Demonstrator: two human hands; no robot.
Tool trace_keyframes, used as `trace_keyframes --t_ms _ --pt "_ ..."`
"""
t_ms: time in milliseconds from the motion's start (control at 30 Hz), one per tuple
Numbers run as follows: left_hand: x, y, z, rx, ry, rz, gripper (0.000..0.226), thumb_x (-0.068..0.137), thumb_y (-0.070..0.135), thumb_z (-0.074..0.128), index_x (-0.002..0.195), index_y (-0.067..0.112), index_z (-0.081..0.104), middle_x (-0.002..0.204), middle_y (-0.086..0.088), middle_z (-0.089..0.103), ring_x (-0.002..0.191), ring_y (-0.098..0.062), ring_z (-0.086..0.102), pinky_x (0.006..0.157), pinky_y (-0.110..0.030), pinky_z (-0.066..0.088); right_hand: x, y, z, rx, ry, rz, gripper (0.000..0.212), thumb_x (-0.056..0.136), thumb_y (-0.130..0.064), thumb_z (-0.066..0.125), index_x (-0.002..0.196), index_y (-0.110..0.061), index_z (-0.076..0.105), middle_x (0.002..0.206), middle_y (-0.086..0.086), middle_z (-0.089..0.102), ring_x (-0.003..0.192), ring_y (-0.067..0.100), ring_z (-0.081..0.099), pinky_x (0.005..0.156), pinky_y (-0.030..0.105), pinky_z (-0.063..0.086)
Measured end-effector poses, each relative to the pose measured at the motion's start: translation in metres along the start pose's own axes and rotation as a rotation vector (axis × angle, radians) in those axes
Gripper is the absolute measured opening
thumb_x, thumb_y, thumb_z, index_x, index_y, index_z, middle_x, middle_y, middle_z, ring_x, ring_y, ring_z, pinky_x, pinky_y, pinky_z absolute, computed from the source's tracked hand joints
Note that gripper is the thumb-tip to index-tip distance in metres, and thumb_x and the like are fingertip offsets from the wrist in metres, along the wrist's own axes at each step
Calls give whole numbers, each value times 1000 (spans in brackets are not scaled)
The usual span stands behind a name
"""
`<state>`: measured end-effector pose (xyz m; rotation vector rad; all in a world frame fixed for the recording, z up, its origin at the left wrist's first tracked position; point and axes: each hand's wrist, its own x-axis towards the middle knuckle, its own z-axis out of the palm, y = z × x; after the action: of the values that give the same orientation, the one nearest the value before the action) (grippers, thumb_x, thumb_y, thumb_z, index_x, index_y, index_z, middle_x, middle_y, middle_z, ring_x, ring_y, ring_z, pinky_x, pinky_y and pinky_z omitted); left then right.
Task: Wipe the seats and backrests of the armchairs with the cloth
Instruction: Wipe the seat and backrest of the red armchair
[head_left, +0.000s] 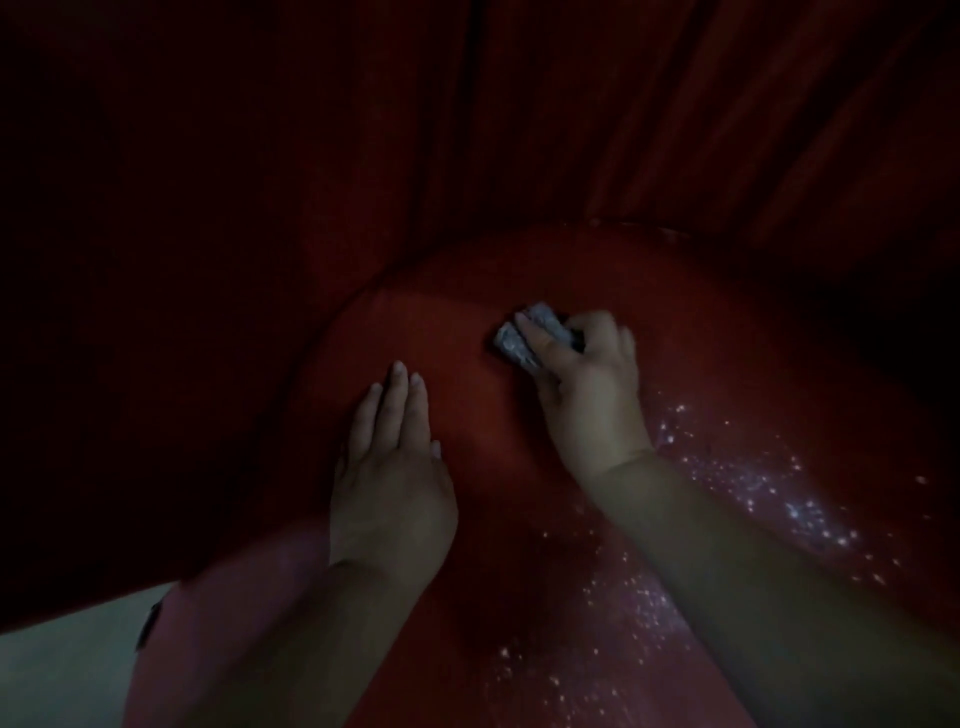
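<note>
Right hand (587, 395): fingers curled round the grey cloth (524, 338), pressing it on the red seat (467, 332)
Left hand (389, 467): flat on the seat, fingers straight
Backrest (467, 130): dark red, behind the seat
Seat front: shiny wet specks

Backrest (467, 130) top beyond upper edge

Showing no readable text, labels, brands, numbers or signs anywhere in this dim view.
</note>
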<state>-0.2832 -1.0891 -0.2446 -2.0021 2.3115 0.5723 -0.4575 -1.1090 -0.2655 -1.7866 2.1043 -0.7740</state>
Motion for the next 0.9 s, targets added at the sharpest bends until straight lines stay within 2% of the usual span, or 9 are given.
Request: trace_keyframes --t_ms 133,267,367,433,533,633,733,833,900 --pt "14 8 0 -24 -6 98 61 95 25 37 153 16 18 161 6 7 147 -13 3 112 -27 7 -40 -10 4 29 -4 10 47 89 -10 64 130 -31 58 105 5 51 93 25 44 77 42 47" --pt "23 9 -3 -4 -42 153 61 97 27 35 153 18 13 161 9 1 147 -11 -2 115 -31 10 -40 0 -8 10 -69 -99 46 85 -8 65 128 -26 60 102 12 54 88 31 47 72 44 48" --pt "26 6 -3 20 -53 197 61 96 31 32 153 18 13 161 9 0 147 -11 -2 113 -31 8 8 19 -11 -74 36 99 41 90 -9 57 127 -26 60 106 14 52 95 32 45 82 43 43" --pt "27 3 -4 26 -62 214 61 97 32 30 153 20 12 161 10 -2 147 -10 -4 112 -30 7 10 15 -5 -37 86 200 34 96 -23 51 128 -27 59 109 8 50 99 23 43 87 37 41" --pt "26 0 -5 19 -86 222 60 97 34 30 154 23 11 160 13 -6 146 -8 -7 115 -33 12 -38 -5 3 -3 -34 39 39 94 -42 40 125 -28 60 107 -4 46 97 9 38 86 30 41" --pt "26 -3 -4 5 -92 229 61 97 36 28 153 25 9 160 15 -6 145 -6 -8 115 -36 15 -64 11 -15 -39 -41 -8 36 91 -24 52 125 -24 62 105 4 52 95 23 47 80 27 40" --pt "24 -4 -3 15 -68 245 60 96 36 30 153 21 15 161 12 2 147 -9 0 113 -35 17 -27 49 -29 -151 54 211 31 87 -18 52 115 -20 66 109 12 53 104 32 48 82 18 29" --pt "23 -2 0 0 -48 233 59 96 31 35 152 19 19 161 9 8 147 -12 5 110 -32 13 7 42 -17 -107 100 292 41 86 -8 53 120 -28 62 118 17 51 109 32 44 88 24 30" --pt "22 -1 1 4 -49 222 59 97 30 34 153 20 17 161 11 5 147 -10 1 108 -30 11 -6 21 -2 -47 59 213 33 91 -17 53 121 -29 61 114 11 52 105 27 48 89 32 40"
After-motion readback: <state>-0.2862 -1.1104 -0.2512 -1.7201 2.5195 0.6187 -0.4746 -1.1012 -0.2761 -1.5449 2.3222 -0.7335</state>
